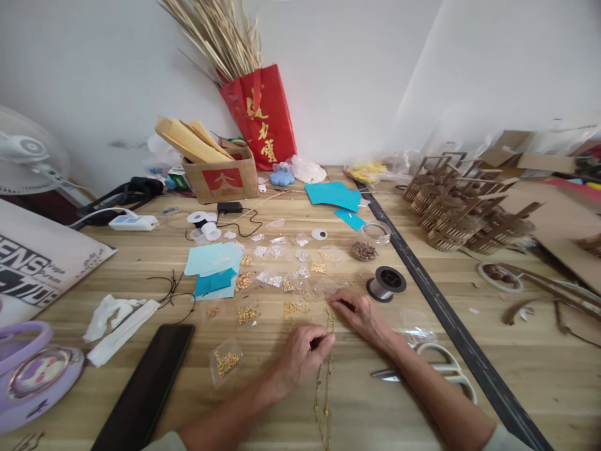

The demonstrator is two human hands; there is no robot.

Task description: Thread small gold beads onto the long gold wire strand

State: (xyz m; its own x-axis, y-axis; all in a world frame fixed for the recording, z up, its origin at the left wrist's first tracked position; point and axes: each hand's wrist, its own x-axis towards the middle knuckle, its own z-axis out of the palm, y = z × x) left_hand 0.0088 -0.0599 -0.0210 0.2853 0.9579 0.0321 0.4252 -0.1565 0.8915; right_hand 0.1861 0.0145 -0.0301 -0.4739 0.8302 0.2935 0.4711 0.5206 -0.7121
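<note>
A thin gold chain necklace (327,388) with small beads runs in two strands down the table towards me. My left hand (305,354) is closed, thumb and forefinger pinched at the left side of the strands. Just beyond it, my right hand (361,313) is also closed, its fingertips together at the chain's far end. Whether a smaller piece sits in those fingertips is too small to tell. Gold beads (293,308) lie in a loose pile left of the right hand. Small clear bags of gold findings (228,362) lie left of my left hand.
Scissors (441,369) lie partly under my right forearm. A wire spool (386,284), a dish of dark beads (365,251) and a tape roll (375,232) stand at the right. A black phone (145,388) lies left; wooden baskets (455,213) stand at the back right.
</note>
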